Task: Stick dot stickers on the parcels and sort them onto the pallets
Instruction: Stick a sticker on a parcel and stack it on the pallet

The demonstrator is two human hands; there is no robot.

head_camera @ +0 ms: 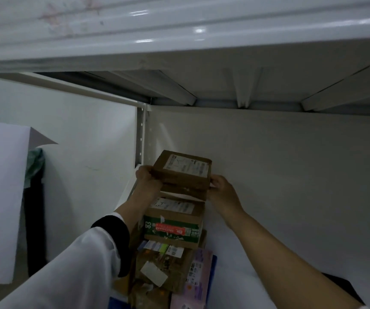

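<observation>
So, both hands were on the small brown parcel [182,172] at the very top of the stack [164,266] of parcels. The left grip [147,178] had its fingers curled round the parcel's left edge, and the right grip [223,189] was clamped onto the right edge the same way. The parcel's white label [187,167] faced up and the whole thing sat a bit tilted. Honestly couldn't tell if it was resting on the flat box [184,194] under it or held just off it. Below that came another labelled brown box [175,207], then a green-printed carton [172,230] with a red strip across it, plus a lilac mailer [198,270] at the stack's lower right. The stack stood in the corner of the white walls, right under a white metal shelf [201,52]. The left arm had a white sleeve [79,270] with a dark cuff.
</observation>
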